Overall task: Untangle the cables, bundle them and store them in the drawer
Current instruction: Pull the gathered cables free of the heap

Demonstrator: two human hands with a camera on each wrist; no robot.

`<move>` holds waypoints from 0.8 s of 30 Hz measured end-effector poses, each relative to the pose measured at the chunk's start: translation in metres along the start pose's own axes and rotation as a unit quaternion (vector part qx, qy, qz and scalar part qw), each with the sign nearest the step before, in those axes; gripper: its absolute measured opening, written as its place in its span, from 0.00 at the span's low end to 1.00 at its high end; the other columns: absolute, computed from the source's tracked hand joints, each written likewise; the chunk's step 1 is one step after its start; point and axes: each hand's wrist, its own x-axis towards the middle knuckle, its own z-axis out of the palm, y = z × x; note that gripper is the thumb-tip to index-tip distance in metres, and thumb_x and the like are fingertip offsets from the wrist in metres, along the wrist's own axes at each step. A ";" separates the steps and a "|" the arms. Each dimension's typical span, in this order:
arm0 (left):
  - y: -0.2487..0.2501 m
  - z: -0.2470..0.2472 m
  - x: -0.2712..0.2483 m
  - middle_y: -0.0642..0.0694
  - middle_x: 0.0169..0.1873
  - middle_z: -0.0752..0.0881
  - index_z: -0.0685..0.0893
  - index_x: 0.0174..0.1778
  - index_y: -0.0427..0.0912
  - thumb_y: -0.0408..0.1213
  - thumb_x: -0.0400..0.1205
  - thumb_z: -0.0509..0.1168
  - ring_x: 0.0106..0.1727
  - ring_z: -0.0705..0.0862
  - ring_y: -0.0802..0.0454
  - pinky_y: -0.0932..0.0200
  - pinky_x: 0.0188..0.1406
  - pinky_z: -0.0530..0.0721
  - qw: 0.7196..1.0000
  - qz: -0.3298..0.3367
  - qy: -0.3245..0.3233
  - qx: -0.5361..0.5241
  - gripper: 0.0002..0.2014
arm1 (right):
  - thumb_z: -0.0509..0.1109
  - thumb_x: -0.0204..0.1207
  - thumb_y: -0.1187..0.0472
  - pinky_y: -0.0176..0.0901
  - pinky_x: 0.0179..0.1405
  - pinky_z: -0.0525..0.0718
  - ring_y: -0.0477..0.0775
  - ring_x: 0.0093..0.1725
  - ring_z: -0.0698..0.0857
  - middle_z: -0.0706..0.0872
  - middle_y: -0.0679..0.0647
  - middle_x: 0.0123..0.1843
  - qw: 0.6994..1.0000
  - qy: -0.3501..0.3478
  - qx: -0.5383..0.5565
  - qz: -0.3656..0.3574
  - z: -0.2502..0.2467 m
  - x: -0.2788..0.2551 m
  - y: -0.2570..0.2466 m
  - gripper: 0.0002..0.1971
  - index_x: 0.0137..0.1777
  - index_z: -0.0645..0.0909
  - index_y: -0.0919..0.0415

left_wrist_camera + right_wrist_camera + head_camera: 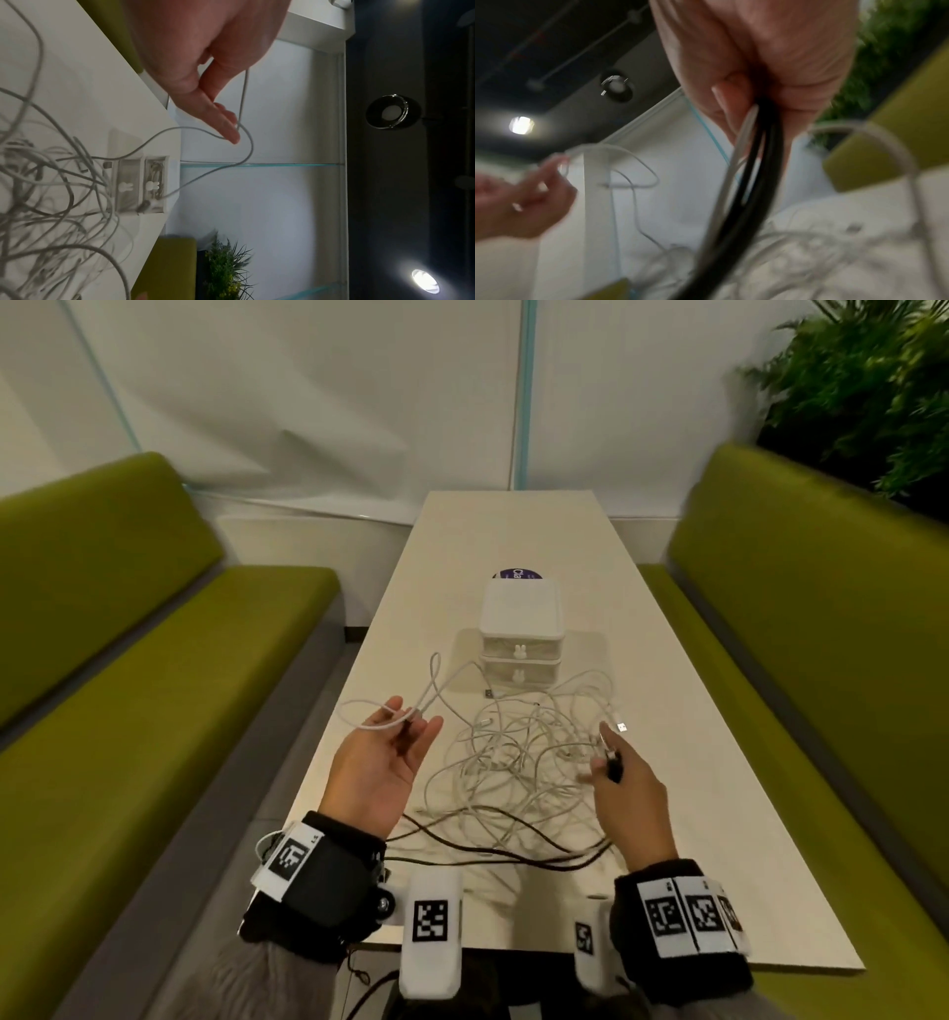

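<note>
- The left hand [380,762] was raised palm-up over the near left edge of the table [693,762], fingers nearly straight. A loop of white cable [411,711] lay draped across its fingertips [228,130], probably lifted to trace that strand away from the knot.
- The tangle of white cables [518,757] sprawled mid-table between both hands, with black cable [513,857] trailing along its near side.
- Just beyond the tangle stood the two-drawer white organizer [521,639], both drawers closed. Through the top drawer's clear front something cable-like showed, though blurred.
- The right hand [629,801] pinched black and white strands together, likely anchoring them while the other side pulled.
</note>
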 end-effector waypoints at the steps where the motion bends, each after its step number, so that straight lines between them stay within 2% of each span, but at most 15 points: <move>1: 0.000 -0.001 0.000 0.42 0.33 0.77 0.75 0.47 0.36 0.22 0.85 0.52 0.32 0.80 0.53 0.62 0.29 0.87 1.000 -0.005 -0.001 -0.002 0.09 | 0.59 0.85 0.63 0.21 0.29 0.73 0.43 0.36 0.82 0.87 0.58 0.54 1.000 0.012 0.003 -0.004 -0.003 0.000 -0.001 0.19 0.75 0.72 0.51; 2: 0.000 -0.002 0.001 0.42 0.34 0.77 0.75 0.48 0.37 0.22 0.85 0.52 0.31 0.81 0.53 0.62 0.29 0.87 1.000 -0.008 -0.003 -0.005 0.09 | 0.59 0.85 0.63 0.22 0.32 0.74 0.47 0.37 0.82 0.86 0.59 0.52 1.000 0.020 -0.007 -0.020 -0.004 -0.001 -0.001 0.18 0.74 0.73 0.52; 3: 0.000 -0.003 0.001 0.42 0.34 0.77 0.75 0.48 0.37 0.22 0.85 0.52 0.30 0.82 0.54 0.61 0.30 0.87 1.000 -0.010 -0.005 -0.008 0.09 | 0.59 0.85 0.63 0.28 0.35 0.76 0.49 0.37 0.81 0.85 0.57 0.49 0.999 0.030 0.011 -0.032 -0.003 -0.003 -0.003 0.17 0.72 0.74 0.50; 4: -0.001 -0.003 0.001 0.42 0.33 0.77 0.75 0.48 0.37 0.22 0.84 0.52 0.28 0.83 0.54 0.61 0.30 0.87 1.000 -0.011 -0.007 -0.012 0.09 | 0.60 0.85 0.62 0.33 0.33 0.76 0.48 0.35 0.79 0.83 0.55 0.44 0.997 0.046 0.050 -0.039 0.001 -0.004 -0.005 0.16 0.70 0.74 0.47; 5: -0.001 -0.002 0.000 0.42 0.33 0.78 0.75 0.48 0.37 0.22 0.84 0.52 0.27 0.83 0.55 0.61 0.30 0.87 1.000 -0.011 -0.009 -0.016 0.09 | 0.60 0.85 0.60 0.33 0.28 0.74 0.46 0.31 0.77 0.81 0.53 0.38 0.991 0.064 0.108 -0.037 0.004 -0.007 -0.008 0.13 0.67 0.75 0.47; 7: -0.003 0.001 -0.002 0.41 0.32 0.78 0.75 0.48 0.37 0.22 0.84 0.52 0.26 0.84 0.54 0.61 0.30 0.87 1.000 -0.010 -0.015 -0.020 0.09 | 0.59 0.86 0.57 0.31 0.18 0.67 0.43 0.23 0.70 0.76 0.50 0.26 0.975 0.061 0.213 -0.025 0.009 -0.015 -0.018 0.07 0.56 0.79 0.53; 9: -0.005 0.005 -0.004 0.41 0.31 0.79 0.75 0.47 0.36 0.22 0.84 0.52 0.26 0.84 0.54 0.61 0.29 0.87 1.000 -0.011 -0.019 -0.022 0.09 | 0.59 0.86 0.56 0.31 0.13 0.60 0.42 0.18 0.64 0.70 0.49 0.21 0.966 -0.011 0.257 0.011 0.014 -0.026 -0.027 0.13 0.41 0.78 0.59; 12: -0.008 0.008 -0.005 0.41 0.30 0.80 0.76 0.47 0.36 0.22 0.84 0.52 0.26 0.85 0.54 0.62 0.29 0.87 0.999 -0.016 -0.026 -0.015 0.09 | 0.62 0.82 0.51 0.33 0.14 0.54 0.43 0.16 0.60 0.66 0.50 0.18 0.948 -0.165 0.263 0.078 0.027 -0.045 -0.034 0.18 0.32 0.74 0.60; 14: -0.011 0.009 -0.007 0.41 0.31 0.79 0.76 0.48 0.36 0.23 0.85 0.53 0.27 0.86 0.54 0.62 0.30 0.87 0.999 -0.016 -0.044 0.004 0.08 | 0.63 0.78 0.43 0.35 0.16 0.53 0.44 0.17 0.58 0.66 0.51 0.20 0.937 -0.223 0.252 0.094 0.034 -0.053 -0.035 0.22 0.33 0.79 0.61; 16: -0.016 0.008 -0.010 0.41 0.32 0.78 0.75 0.51 0.36 0.23 0.84 0.53 0.27 0.84 0.54 0.62 0.31 0.87 0.997 -0.016 -0.065 0.041 0.07 | 0.60 0.78 0.40 0.34 0.17 0.55 0.43 0.19 0.59 0.71 0.51 0.23 0.927 -0.245 0.266 0.105 0.039 -0.051 -0.036 0.27 0.47 0.86 0.65; 18: -0.020 0.002 -0.014 0.42 0.32 0.78 0.75 0.53 0.36 0.23 0.84 0.54 0.28 0.83 0.54 0.61 0.32 0.87 0.991 -0.017 -0.092 0.095 0.07 | 0.60 0.78 0.39 0.31 0.16 0.58 0.42 0.19 0.61 0.79 0.52 0.28 0.906 -0.240 0.325 0.125 0.040 -0.043 -0.038 0.30 0.61 0.83 0.67; 19: -0.023 -0.001 -0.016 0.43 0.32 0.78 0.75 0.53 0.36 0.23 0.84 0.54 0.29 0.82 0.53 0.60 0.32 0.87 0.986 -0.020 -0.106 0.124 0.07 | 0.61 0.78 0.40 0.31 0.16 0.61 0.42 0.20 0.62 0.80 0.52 0.30 0.894 -0.229 0.362 0.132 0.039 -0.038 -0.039 0.30 0.63 0.81 0.68; 21: -0.026 -0.010 -0.019 0.44 0.31 0.77 0.75 0.54 0.36 0.24 0.84 0.54 0.29 0.82 0.53 0.59 0.32 0.87 0.976 -0.025 -0.130 0.170 0.08 | 0.62 0.80 0.44 0.31 0.16 0.64 0.42 0.20 0.62 0.79 0.50 0.31 0.873 -0.195 0.429 0.129 0.036 -0.030 -0.039 0.25 0.61 0.81 0.68; 24: -0.026 -0.023 -0.021 0.44 0.30 0.78 0.75 0.53 0.37 0.25 0.84 0.54 0.28 0.84 0.53 0.60 0.27 0.85 0.969 -0.014 -0.114 0.220 0.07 | 0.60 0.84 0.56 0.30 0.15 0.65 0.41 0.19 0.64 0.75 0.50 0.31 0.845 -0.122 0.508 0.113 0.029 -0.022 -0.035 0.12 0.45 0.78 0.63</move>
